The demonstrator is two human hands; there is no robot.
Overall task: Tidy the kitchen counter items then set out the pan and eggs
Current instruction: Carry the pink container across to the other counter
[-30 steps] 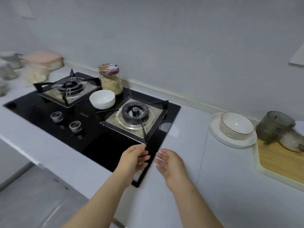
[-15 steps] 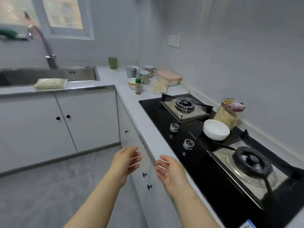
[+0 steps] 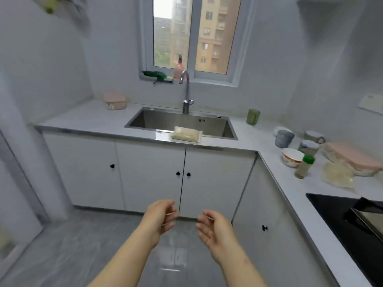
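Left hand, right hand empty and open; pale plastic packet crosswise on steel sink's front rim, dead ahead.

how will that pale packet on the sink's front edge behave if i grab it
The packet looks like a soft bag, so it probably sags when lifted. Its glossy wrap may be slippery. Lying flat on the sink rim, it should not roll, though a push might slide it in.
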